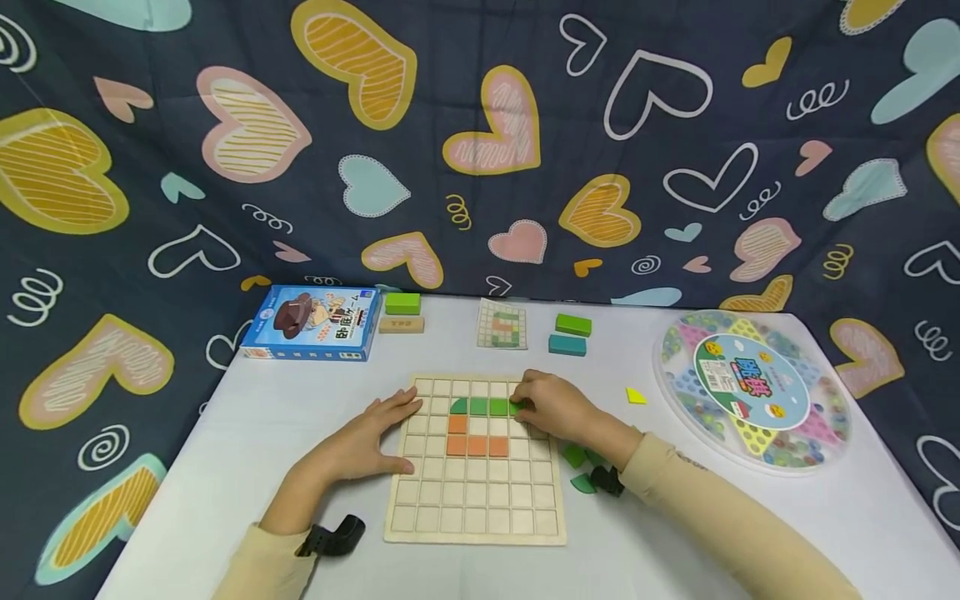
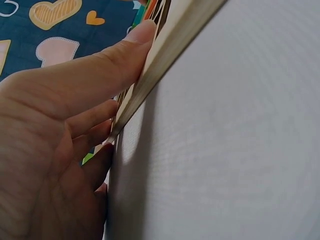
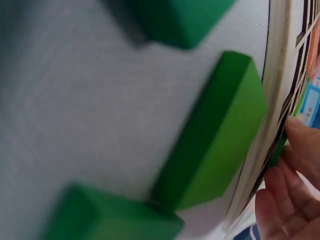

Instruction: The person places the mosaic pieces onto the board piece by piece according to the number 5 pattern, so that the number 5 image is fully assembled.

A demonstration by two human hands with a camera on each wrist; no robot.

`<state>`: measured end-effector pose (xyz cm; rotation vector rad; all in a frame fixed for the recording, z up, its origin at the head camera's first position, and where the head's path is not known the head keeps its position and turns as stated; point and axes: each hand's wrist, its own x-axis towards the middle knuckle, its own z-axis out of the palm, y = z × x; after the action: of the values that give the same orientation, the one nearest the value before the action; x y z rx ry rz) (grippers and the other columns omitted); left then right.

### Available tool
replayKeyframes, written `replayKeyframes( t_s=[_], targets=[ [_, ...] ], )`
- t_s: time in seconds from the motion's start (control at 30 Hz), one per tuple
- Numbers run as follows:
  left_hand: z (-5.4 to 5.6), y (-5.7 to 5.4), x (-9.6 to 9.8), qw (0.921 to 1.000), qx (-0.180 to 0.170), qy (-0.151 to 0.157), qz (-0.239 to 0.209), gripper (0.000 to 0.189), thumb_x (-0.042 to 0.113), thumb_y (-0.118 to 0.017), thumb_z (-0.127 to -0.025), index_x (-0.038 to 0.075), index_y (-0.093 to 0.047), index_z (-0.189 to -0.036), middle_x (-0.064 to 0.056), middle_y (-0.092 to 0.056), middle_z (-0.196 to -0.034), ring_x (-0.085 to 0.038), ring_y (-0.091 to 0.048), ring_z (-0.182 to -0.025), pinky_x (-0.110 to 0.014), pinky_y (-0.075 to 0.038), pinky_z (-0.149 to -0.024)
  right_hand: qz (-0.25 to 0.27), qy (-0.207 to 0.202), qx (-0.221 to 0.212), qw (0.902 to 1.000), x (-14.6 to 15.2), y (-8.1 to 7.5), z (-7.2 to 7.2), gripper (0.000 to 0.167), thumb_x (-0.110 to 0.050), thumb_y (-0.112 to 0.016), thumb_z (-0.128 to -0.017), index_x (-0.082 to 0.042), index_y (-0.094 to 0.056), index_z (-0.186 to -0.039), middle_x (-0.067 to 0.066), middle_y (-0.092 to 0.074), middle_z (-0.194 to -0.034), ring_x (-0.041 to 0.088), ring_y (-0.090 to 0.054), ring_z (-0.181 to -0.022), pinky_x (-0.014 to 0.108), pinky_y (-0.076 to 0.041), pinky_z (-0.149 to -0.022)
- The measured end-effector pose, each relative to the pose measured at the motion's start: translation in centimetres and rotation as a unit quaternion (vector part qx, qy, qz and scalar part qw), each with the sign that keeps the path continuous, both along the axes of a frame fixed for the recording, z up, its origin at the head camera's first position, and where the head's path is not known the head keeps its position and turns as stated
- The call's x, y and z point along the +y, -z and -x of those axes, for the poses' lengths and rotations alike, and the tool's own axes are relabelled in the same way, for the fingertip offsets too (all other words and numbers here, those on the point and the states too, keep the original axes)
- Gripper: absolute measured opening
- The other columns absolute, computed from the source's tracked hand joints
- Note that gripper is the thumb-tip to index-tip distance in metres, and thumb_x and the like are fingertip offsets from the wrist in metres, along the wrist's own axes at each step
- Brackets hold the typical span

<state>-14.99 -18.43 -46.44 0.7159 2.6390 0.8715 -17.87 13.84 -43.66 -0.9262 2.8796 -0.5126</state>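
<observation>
A pale wooden grid board (image 1: 476, 504) lies on the white table. Along its upper part runs a row of green tiles (image 1: 478, 407), the leftmost with a rounded corner, and below them sit several orange tiles (image 1: 477, 447). My left hand (image 1: 360, 440) rests at the board's left side, thumb and fingers spread along the edge; its thumb (image 2: 107, 65) touches the rim in the left wrist view. At the right end of the green row, my right hand (image 1: 555, 404) pinches a green tile (image 3: 278, 150) against the grid, mostly covered by the fingers.
Loose green pieces (image 1: 574, 455) lie right of the board, partly under the right wrist. A yellow piece (image 1: 636, 396) is farther right, before a round marble game box (image 1: 840, 417). Behind stand a pattern card (image 1: 502, 323), coloured blocks (image 1: 567, 345) and a blue box (image 1: 311, 323).
</observation>
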Motion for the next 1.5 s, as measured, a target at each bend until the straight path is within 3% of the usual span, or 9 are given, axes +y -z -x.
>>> replayKeyframes(
  t_s=[0.13,0.27,0.43,0.6,0.73,0.97,1.1,1.27,1.5],
  targets=[
    [-0.1,0.1,-0.1,1.0000,0.001,0.000,-0.001,0.092,0.041,-0.081,-0.069,0.012,-0.040,-0.145,-0.004,-0.023,-0.157,-0.031,-0.018,-0.145,-0.052,-0.013,-0.118,0.006,0.002,-0.015,0.9999,0.1,0.0,0.0,0.029,-0.022,-0.075,-0.081,-0.008,-0.072,-0.106,0.000,-0.064,-0.097,0.013,-0.061,-0.088,0.028,-0.055,-0.078],
    [-0.3,0.2,-0.1,1.0000,-0.006,0.001,-0.003,0.093,0.042,-0.081,-0.069,0.012,-0.039,-0.145,-0.005,-0.023,-0.158,-0.031,-0.018,-0.145,-0.052,-0.012,-0.119,0.075,0.023,-0.043,0.9960,1.8,-0.4,-0.1,0.036,-0.024,-0.074,-0.082,-0.006,-0.069,-0.113,0.003,-0.066,-0.101,0.015,-0.060,-0.088,0.031,-0.055,-0.077],
    [-0.3,0.0,-0.3,1.0000,0.002,0.006,0.003,0.093,0.044,-0.081,-0.068,0.012,-0.039,-0.145,-0.005,-0.023,-0.158,-0.031,-0.019,-0.145,-0.052,-0.013,-0.118,0.155,0.117,-0.046,0.9798,7.8,-0.6,-0.8,0.033,-0.010,-0.069,-0.085,-0.001,-0.065,-0.117,0.013,-0.066,-0.110,0.029,-0.063,-0.099,0.040,-0.057,-0.082],
    [0.0,-0.7,-0.5,1.0000,0.006,0.002,0.004,0.093,0.040,-0.082,-0.068,0.010,-0.040,-0.145,-0.007,-0.023,-0.157,-0.033,-0.020,-0.145,-0.053,-0.012,-0.118,0.123,0.220,-0.032,0.9672,12.9,-0.2,-1.2,0.030,-0.004,-0.067,-0.084,0.004,-0.065,-0.113,0.022,-0.064,-0.108,0.037,-0.064,-0.095,0.047,-0.055,-0.080],
    [0.2,-1.0,-0.5,1.0000,0.004,0.004,0.006,0.093,0.040,-0.082,-0.068,0.010,-0.039,-0.145,-0.007,-0.023,-0.157,-0.033,-0.020,-0.145,-0.053,-0.012,-0.118,0.080,0.231,-0.041,0.9689,13.9,0.0,-0.9,0.020,-0.005,-0.069,-0.081,0.003,-0.067,-0.100,0.019,-0.063,-0.093,0.030,-0.062,-0.083,0.043,-0.052,-0.073],
    [0.5,-1.0,-0.2,0.9999,0.002,0.008,0.005,0.094,0.042,-0.081,-0.068,0.011,-0.038,-0.146,-0.007,-0.022,-0.158,-0.033,-0.019,-0.145,-0.053,-0.011,-0.118,0.101,0.215,-0.032,0.9708,11.3,-0.9,-1.2,0.011,-0.005,-0.072,-0.080,-0.005,-0.061,-0.083,0.004,-0.064,-0.075,0.015,-0.058,-0.071,0.028,-0.047,-0.062],
    [0.6,-1.0,-0.3,1.0000,0.003,0.006,0.001,0.094,0.041,-0.082,-0.068,0.010,-0.038,-0.145,-0.007,-0.022,-0.158,-0.032,-0.019,-0.145,-0.053,-0.011,-0.118,0.157,0.157,-0.081,0.9716,6.8,-1.6,-2.7,0.008,-0.006,-0.070,-0.082,-0.008,-0.064,-0.086,0.001,-0.065,-0.078,0.013,-0.059,-0.074,0.026,-0.051,-0.064],
    [0.6,-0.8,-0.3,1.0000,0.002,0.010,-0.001,0.093,0.041,-0.081,-0.069,0.010,-0.038,-0.146,-0.006,-0.022,-0.158,-0.031,-0.018,-0.145,-0.052,-0.010,-0.119,0.169,0.082,-0.151,0.9706,2.0,-1.0,-4.1,0.008,-0.007,-0.070,-0.084,-0.012,-0.065,-0.088,-0.005,-0.062,-0.078,0.008,-0.055,-0.073,0.021,-0.050,-0.064],
    [0.1,-0.5,-0.1,0.9999,-0.003,0.008,-0.006,0.093,0.039,-0.082,-0.069,0.009,-0.039,-0.145,-0.007,-0.023,-0.157,-0.032,-0.018,-0.145,-0.052,-0.010,-0.119,0.137,0.082,-0.157,0.9746,-0.6,0.3,-4.2,0.009,-0.005,-0.070,-0.083,-0.011,-0.063,-0.086,-0.005,-0.060,-0.077,0.008,-0.054,-0.072,0.020,-0.048,-0.063]
  ],
)
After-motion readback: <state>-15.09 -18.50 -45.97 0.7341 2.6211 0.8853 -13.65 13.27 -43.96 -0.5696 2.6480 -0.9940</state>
